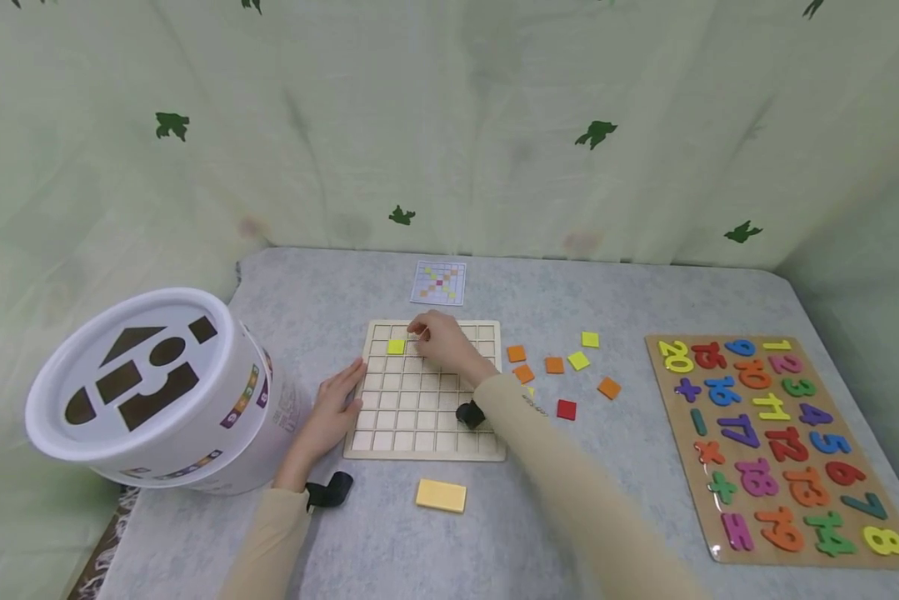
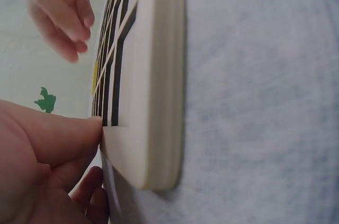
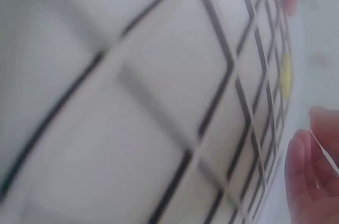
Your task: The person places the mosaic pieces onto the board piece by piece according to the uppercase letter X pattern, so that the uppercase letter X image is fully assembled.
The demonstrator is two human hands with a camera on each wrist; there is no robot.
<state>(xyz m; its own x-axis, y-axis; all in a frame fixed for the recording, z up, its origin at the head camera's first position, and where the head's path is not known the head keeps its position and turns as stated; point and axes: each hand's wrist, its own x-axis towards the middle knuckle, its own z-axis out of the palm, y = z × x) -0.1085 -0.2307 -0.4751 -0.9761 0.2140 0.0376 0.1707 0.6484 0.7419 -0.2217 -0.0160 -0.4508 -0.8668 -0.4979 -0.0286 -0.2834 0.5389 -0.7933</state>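
Observation:
A wooden grid board (image 1: 389,408) lies flat on the table, with a yellow square tile (image 1: 396,347) in a cell near its far left corner. My right hand (image 1: 445,342) hovers over the far rows, just right of that tile. In the right wrist view its thumb and fingers (image 3: 299,152) stand a little apart, with nothing visible between them. Along the board's left edge rests my left hand (image 1: 332,408), fingers extended. The left wrist view has a fingertip (image 2: 95,123) touching the board's rim (image 2: 164,102).
Orange, yellow and red tiles (image 1: 566,409) lie scattered right of the board. A patterned card (image 1: 438,283) lies beyond it, a pale yellow block (image 1: 441,496) in front. A white bucket (image 1: 217,442) with a shape-cut lid stands left; a number board (image 1: 711,492) lies right.

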